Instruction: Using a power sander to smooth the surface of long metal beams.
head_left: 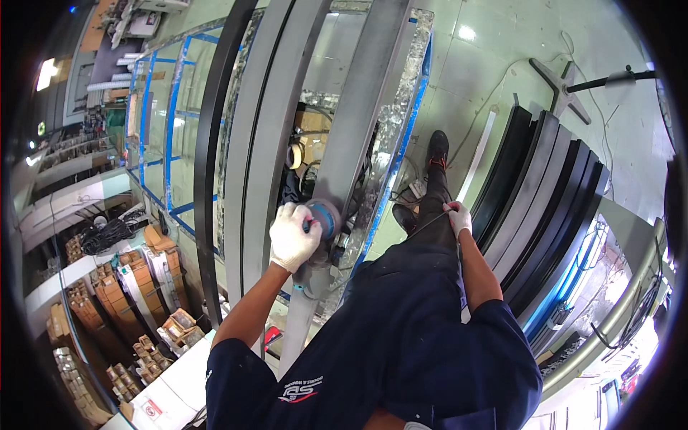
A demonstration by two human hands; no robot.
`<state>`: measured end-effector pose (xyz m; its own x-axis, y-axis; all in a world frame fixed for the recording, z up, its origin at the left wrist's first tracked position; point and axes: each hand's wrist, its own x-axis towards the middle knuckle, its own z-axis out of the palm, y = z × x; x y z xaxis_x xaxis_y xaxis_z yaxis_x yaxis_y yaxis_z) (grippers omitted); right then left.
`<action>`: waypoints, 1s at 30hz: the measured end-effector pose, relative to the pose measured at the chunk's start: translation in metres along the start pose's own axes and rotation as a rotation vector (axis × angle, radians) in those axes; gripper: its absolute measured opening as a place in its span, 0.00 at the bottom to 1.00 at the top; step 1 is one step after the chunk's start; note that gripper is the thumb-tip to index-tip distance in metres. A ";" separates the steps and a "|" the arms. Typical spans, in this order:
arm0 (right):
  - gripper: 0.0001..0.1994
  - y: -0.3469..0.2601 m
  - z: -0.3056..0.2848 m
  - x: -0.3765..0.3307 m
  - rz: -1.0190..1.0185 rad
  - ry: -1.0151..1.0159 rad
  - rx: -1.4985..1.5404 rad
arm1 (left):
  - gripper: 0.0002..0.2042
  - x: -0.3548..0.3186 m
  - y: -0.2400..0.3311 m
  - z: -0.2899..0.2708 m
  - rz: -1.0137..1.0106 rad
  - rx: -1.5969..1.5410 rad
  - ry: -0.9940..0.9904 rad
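My left hand (294,236), in a white knit glove, is closed over the top of a round teal and grey power sander (326,219). The sander rests on a long grey metal profile (358,107) that runs away from me. Off to my right side, my right hand (459,218), gloved too, is closed around a thin dark cable (432,218). Left of the sanded profile lie another wide grey profile (276,107) and a narrow black one (213,122). The sander's underside is hidden.
A worn work frame with blue edges (411,118) carries the profiles. Several dark and grey profiles (537,186) lie stacked on the right, near a metal-footed stand (562,93). Cardboard-wrapped stock (136,287) fills the left rack. A yellow tape roll (294,155) shows between the profiles.
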<state>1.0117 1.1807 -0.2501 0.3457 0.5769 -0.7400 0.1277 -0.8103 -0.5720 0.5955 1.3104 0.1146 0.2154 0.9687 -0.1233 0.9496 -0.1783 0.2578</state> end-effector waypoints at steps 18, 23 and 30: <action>0.33 -0.077 -0.057 0.160 0.216 -0.069 -0.085 | 0.15 0.630 0.217 -0.003 0.430 0.272 -0.023; 0.22 -0.077 -0.050 0.169 0.299 -0.053 0.537 | 0.16 0.749 0.269 -0.007 0.306 0.178 0.027; 0.20 -0.114 -0.003 0.188 0.225 0.004 0.533 | 0.20 0.841 0.299 -0.013 0.316 0.264 0.109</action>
<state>1.0646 1.3814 -0.3225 0.3133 0.3951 -0.8636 -0.4351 -0.7486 -0.5003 1.0578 2.0744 0.1005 0.4935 0.8693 0.0280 0.8694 -0.4940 0.0111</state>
